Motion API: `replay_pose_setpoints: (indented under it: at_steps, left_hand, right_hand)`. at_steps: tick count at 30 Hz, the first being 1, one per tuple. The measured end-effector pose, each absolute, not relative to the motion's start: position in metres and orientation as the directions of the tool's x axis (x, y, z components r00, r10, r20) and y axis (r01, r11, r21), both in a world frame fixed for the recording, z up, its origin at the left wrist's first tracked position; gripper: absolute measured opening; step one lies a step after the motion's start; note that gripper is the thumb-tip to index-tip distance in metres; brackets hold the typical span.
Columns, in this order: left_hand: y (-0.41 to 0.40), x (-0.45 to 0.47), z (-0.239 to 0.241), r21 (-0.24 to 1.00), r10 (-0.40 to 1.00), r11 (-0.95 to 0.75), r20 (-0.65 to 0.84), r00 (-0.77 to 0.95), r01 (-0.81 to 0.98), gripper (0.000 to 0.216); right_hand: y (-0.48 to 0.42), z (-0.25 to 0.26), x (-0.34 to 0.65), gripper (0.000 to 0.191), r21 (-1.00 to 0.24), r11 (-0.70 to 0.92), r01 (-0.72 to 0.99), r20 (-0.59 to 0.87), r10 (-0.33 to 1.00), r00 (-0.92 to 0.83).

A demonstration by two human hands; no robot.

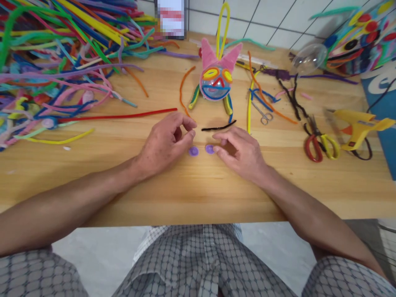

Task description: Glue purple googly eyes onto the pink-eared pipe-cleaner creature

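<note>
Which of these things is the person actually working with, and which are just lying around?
Likely in use:
left purple disc, by the left hand
right purple disc, by the right hand
perhaps the black strip and pink-eared figure beyond

Apparently just lying about:
red-and-yellow scissors
small metal scissors
yellow glue gun
heap of fuzzy stems
clear dome

Purple discs (193, 152) too small for fine detail, screen (170, 16) pixelated, pipe-cleaner heap (77, 31) partly beyond view

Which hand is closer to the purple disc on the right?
Right. The right hand has its thumb at the edge of the right-hand purple disc, touching or nearly so; the left hand is farther left, near the other purple disc.
</note>
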State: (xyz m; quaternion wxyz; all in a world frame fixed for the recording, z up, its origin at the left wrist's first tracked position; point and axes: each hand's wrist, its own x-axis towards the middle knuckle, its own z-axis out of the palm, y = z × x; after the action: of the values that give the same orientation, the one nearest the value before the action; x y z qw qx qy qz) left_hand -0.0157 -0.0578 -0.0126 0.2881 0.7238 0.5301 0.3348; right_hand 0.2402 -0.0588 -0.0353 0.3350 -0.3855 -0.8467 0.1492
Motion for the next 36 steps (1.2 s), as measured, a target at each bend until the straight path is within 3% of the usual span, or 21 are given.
replay_pose_setpoints:
  at_steps: [3, 6, 9, 16, 26, 36]
  left_hand:
    - [-0.052, -0.023, -0.007, 0.751, 0.921, -0.346, 0.158, 0.355, 0.562, 0.008]
    - [-0.049, -0.031, -0.002, 0.7, 0.788, -0.485, 0.091, 0.608, 0.524, 0.012]
    - [-0.049, -0.035, -0.001, 0.638, 0.694, -0.586, 0.078, 0.716, 0.499, 0.023]
    - [-0.052, -0.029, -0.009, 0.514, 0.7, -0.625, 0.035, 0.713, 0.588, 0.014]
    - [-0.046, -0.032, -0.007, 0.587, 0.662, -0.616, 0.024, 0.749, 0.526, 0.022]
    - [-0.048, -0.03, -0.016, 0.533, 0.692, -0.636, 0.074, 0.718, 0.558, 0.018]
  right_hand:
    - [-0.058, -0.034, 0.246, 0.021, -0.481, 0.699, 0.529, 0.408, 0.713, -0.571]
    - [-0.057, -0.036, 0.247, 0.024, -0.446, 0.729, 0.52, 0.338, 0.674, -0.656]
    - [-0.057, -0.038, 0.246, 0.025, -0.434, 0.73, 0.528, 0.327, 0.674, -0.663]
    - [-0.059, -0.041, 0.238, 0.019, -0.433, 0.707, 0.559, 0.347, 0.703, -0.621]
    - [-0.059, -0.042, 0.236, 0.02, -0.421, 0.709, 0.566, 0.356, 0.702, -0.616]
    - [-0.06, -0.043, 0.233, 0.013, -0.43, 0.706, 0.563, 0.354, 0.705, -0.614]
